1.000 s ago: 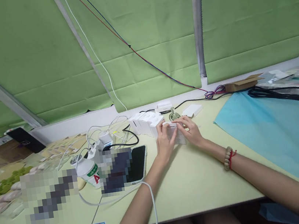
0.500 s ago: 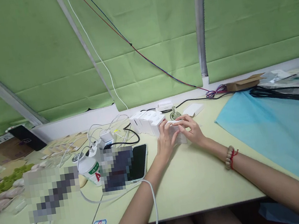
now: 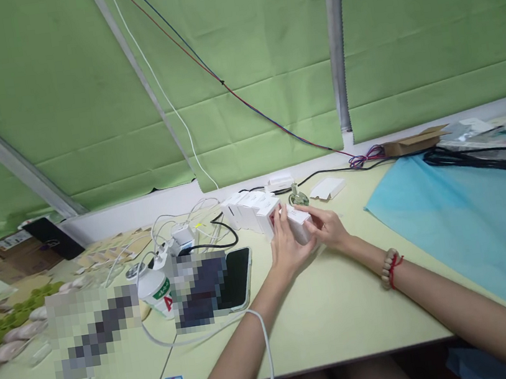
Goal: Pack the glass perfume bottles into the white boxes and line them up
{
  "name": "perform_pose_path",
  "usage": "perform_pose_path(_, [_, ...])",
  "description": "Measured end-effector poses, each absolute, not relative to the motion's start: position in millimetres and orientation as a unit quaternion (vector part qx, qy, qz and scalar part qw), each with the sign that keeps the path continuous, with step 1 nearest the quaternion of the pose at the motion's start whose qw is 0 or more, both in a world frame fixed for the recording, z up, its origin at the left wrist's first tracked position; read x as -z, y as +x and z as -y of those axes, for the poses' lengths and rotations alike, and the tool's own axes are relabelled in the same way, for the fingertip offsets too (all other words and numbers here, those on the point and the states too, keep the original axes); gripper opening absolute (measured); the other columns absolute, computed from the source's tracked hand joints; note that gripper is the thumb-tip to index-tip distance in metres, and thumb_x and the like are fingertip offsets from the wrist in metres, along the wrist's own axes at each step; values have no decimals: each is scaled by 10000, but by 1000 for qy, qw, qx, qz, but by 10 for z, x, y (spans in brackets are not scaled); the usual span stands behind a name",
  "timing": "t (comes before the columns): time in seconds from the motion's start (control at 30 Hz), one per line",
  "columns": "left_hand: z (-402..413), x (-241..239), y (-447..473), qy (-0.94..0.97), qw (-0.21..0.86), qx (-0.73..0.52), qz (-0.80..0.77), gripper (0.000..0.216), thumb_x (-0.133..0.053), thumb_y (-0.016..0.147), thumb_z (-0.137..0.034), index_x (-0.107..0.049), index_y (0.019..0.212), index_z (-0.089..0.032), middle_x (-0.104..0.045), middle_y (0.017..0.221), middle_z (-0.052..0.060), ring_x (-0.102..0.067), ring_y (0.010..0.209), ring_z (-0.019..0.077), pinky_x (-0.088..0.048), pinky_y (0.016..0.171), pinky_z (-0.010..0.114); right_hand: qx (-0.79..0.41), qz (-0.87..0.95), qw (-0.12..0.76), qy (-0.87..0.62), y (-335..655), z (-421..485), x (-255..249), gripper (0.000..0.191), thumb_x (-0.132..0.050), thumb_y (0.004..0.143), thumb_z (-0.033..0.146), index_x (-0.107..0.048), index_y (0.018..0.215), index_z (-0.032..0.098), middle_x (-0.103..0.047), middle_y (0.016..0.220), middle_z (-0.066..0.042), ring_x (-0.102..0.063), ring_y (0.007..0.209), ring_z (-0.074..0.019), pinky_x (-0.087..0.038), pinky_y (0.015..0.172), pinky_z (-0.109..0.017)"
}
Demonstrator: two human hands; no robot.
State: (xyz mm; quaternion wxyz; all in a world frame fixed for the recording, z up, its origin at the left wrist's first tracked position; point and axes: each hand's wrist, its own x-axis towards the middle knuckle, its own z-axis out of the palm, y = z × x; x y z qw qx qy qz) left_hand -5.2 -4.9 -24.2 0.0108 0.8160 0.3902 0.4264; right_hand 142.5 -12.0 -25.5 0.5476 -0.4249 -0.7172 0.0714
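Between my two hands is a small white box point(image 3: 298, 219), held just above or on the yellow table point(image 3: 344, 302); I cannot tell if it touches the surface. My left hand point(image 3: 287, 248) wraps the box from its left side and below. On the right side, my right hand point(image 3: 328, 227) grips the near end with bent fingers. A row of white boxes point(image 3: 249, 209) stands close together just left of the held box. Behind my hands sit a greenish round object with a stem point(image 3: 298, 196) and a flat white carton point(image 3: 328, 189).
A phone point(image 3: 237, 278) lies left of my left forearm, beside a white bottle point(image 3: 155, 291) and a plug-filled power strip point(image 3: 165, 255). White cable point(image 3: 260, 333) crosses that forearm. Blue sheeting point(image 3: 464, 216) covers the right side, with coiled black cable point(image 3: 479, 158) behind it.
The box between my hands has turned and tipped, so its top and near end now show. My left hand has shifted lower around it; my right fingers have moved to its near end.
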Motion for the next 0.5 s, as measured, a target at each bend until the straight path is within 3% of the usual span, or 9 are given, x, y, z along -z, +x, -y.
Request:
perform_pose_path(0.13, [76, 235, -37, 821, 86, -395, -404, 1046, -661, 683, -337, 15, 1465, -175, -125, 1509, 173, -245, 1368, 306, -502, 886, 383, -160, 717, 458, -501, 1424, 111, 266, 630, -451, 847, 454, -395, 1399, 154, -589, 631, 8, -522, 542, -135, -390, 544, -252])
perform_pose_path(0.27, [43, 255, -68, 810, 97, -428, -390, 950, -622, 742, -290, -18, 1467, -180, -246, 1478, 155, -333, 1331, 266, -474, 938, 366, -242, 717, 400, -517, 1364, 127, 281, 796, -490, 852, 484, -150, 1487, 146, -630, 667, 19, -588, 571, -148, -436, 595, -266])
perform_pose_path(0.33, [-2, 262, -104, 804, 55, -461, -372, 835, -556, 799, -236, -53, 1463, -178, -274, 1465, 148, -311, 1343, 243, -418, 1005, 376, -270, 712, 405, -506, 1334, 134, 292, 815, -491, 861, 467, -74, 1495, 171, -658, 755, 16, -595, 541, -130, -462, 618, -272])
perform_pose_path(0.5, [-92, 252, -166, 818, -120, -443, -346, 613, -401, 864, -96, -200, 1435, -196, -327, 1441, 117, -275, 1352, 221, -302, 1072, 408, -280, 722, 405, -485, 1294, 124, 332, 723, -465, 881, 377, -106, 1488, 219, -671, 900, 8, -606, 558, -109, -487, 658, -280])
